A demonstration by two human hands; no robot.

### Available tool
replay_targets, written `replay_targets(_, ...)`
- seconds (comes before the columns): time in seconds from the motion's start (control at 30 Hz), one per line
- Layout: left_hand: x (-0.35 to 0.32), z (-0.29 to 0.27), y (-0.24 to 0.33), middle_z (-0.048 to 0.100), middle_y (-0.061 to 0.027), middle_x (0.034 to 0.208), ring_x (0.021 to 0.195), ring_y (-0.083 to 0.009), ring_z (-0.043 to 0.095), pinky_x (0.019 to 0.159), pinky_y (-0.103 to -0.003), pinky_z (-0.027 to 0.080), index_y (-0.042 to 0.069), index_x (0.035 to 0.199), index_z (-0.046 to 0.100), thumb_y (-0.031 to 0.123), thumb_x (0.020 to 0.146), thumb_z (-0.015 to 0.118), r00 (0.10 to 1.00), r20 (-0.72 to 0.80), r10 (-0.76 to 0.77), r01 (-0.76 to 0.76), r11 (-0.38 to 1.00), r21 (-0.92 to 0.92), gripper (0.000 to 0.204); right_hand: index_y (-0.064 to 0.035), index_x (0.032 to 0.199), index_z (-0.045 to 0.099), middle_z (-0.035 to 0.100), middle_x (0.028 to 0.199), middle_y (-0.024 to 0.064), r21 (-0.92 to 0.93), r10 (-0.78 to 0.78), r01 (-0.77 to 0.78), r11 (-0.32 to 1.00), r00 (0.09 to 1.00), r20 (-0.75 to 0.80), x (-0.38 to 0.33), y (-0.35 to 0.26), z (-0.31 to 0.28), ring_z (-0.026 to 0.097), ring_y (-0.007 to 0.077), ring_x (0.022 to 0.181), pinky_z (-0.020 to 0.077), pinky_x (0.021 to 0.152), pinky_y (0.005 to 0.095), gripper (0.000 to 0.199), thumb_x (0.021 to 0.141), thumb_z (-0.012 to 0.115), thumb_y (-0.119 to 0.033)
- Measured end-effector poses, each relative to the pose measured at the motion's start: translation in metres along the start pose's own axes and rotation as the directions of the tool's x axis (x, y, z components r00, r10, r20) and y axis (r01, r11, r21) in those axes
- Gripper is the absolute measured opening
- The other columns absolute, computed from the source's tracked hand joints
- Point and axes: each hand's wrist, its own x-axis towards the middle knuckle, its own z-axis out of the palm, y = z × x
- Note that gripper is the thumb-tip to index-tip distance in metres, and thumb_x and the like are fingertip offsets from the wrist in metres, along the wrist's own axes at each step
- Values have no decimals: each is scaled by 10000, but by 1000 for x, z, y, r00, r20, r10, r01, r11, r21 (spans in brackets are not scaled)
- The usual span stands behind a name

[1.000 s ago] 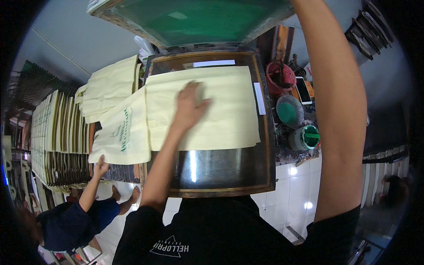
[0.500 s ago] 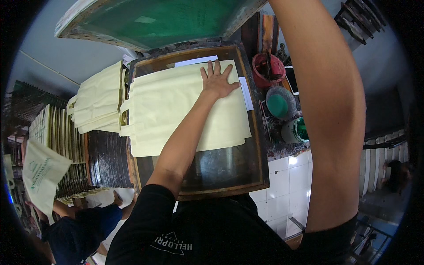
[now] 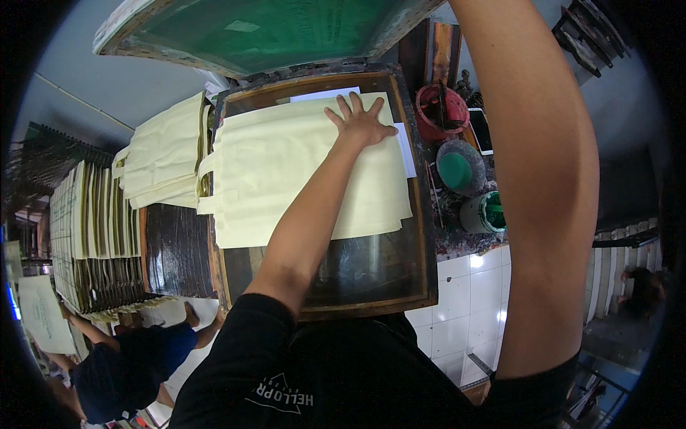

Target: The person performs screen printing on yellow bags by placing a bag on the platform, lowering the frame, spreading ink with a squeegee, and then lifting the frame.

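A cream cloth tote bag (image 3: 286,171) lies flat on a wooden-framed glass printing table (image 3: 423,236). My left hand (image 3: 361,121) rests palm down on the bag's far right corner, fingers spread, holding nothing. My right arm (image 3: 536,179) reaches up past the top edge, so that hand is out of view. A green mesh printing screen (image 3: 271,28) in its frame is tilted up over the far end of the table.
More cream bags (image 3: 168,154) are stacked left of the table, beside a rack of printed bags (image 3: 86,229). A red bucket (image 3: 439,114), a green-lidded pot (image 3: 457,168) and a green ink tub (image 3: 486,211) stand at right. Another person (image 3: 121,365) works at lower left.
My left hand has slid across the bag from its middle to the far right corner. The person at lower left has carried a printed bag away from the rack.
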Motion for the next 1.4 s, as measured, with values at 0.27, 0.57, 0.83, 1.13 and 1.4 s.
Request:
replay_targets(0.27, -2, -4, -14, 62, -251, 1673, 1557, -402, -44, 1192, -658, -59, 184, 1629, 170, 728, 834, 601, 980, -182, 80, -97, 991, -87, 1055, 29, 979, 765, 726, 960, 265, 83, -29, 24, 996, 998, 51, -21, -17, -9, 710, 393, 891, 547, 839, 459, 328, 893, 711, -283)
replay_targets(0.57, -267, -38, -104, 744, -202, 1042, 972, -264, 732, 899, -402, 576, -89, 1206, 643, 158, 984, 643, 773, -627, 97, -629, -14, -777, 332, -71, 945, 654, 692, 879, 169, 311, 50, -121, 943, 973, 227, -195, -79, 5, 683, 372, 816, 517, 702, 515, 155, 922, 652, -225)
replay_targets(0.83, -311, 94, -127, 744, -166, 870, 634, -157, 668, 620, -276, 522, -51, 954, 697, 247, 1000, 649, 994, 58, -94, 54, -48, -997, 306, -17, 1009, 656, 719, 964, 188, 316, -106, -3, 949, 939, 326, -353, -114, 85, 708, 372, 860, 572, 746, 436, 151, 935, 667, -148)
replay_targets(1.13, -312, 99, -138, 712, -123, 786, 613, -146, 660, 600, -273, 517, -43, 900, 693, 263, 1006, 641, 994, 91, -56, 91, 1, -996, 328, -50, 987, 650, 697, 794, 168, 375, -130, -228, 898, 678, 724, -313, -108, 44, 679, 375, 696, 535, 620, 455, 130, 926, 662, -164)
replay_targets(1.4, -312, 102, -142, 704, -149, 803, 617, -167, 669, 600, -278, 539, -74, 1009, 657, 181, 999, 632, 997, 80, -5, 78, -127, -989, 257, -66, 939, 609, 683, 745, 150, 339, -190, 22, 941, 861, 472, -327, -103, 103, 691, 329, 661, 537, 586, 451, 129, 930, 648, -189)
